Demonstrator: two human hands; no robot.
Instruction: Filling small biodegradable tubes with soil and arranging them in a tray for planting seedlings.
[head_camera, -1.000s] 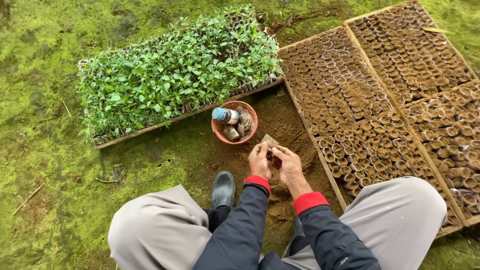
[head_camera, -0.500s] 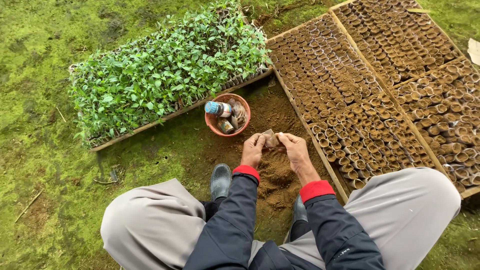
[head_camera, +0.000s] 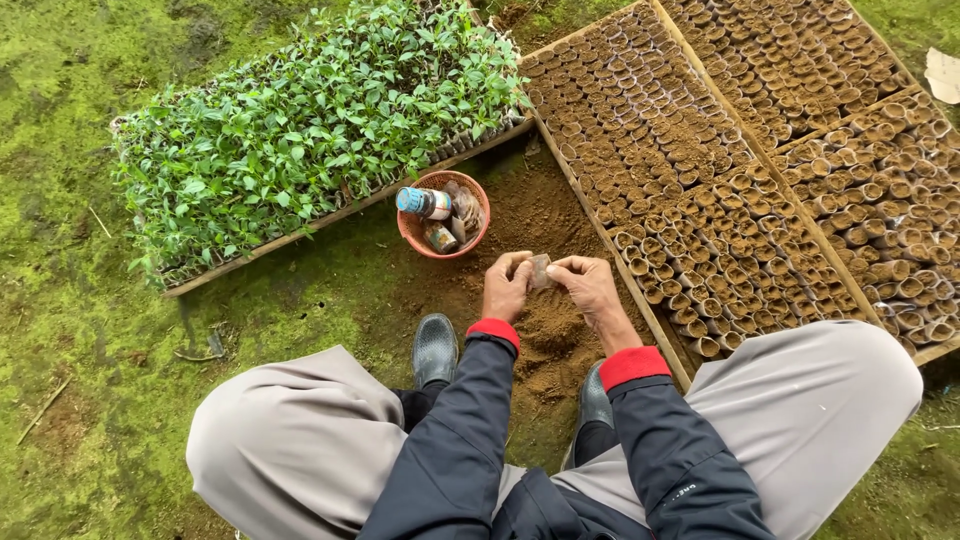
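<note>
Over the loose soil pile (head_camera: 545, 335), left hand (head_camera: 506, 288) and right hand (head_camera: 592, 287) meet fingertip to fingertip, both pinching one small soil-filled seedling pot (head_camera: 540, 270). Wrists angled inward, forearms converging.

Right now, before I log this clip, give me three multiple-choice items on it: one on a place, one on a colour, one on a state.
1. Where does the orange bowl sit?
A. On bare soil beside the seedling tray
B. Inside the seedling tray
C. On the person's knee

2. What colour are the jacket cuffs?
A. Yellow
B. Red
C. White

3. How is the small soil-filled pot held?
A. Lying loose on the moss
B. In the left hand alone
C. Between the left hand and the right hand

Answers: 1 A, the bowl rests on soil at the tray's edge. 2 B, both cuffs show red. 3 C, fingers of both hands pinch it.
</note>
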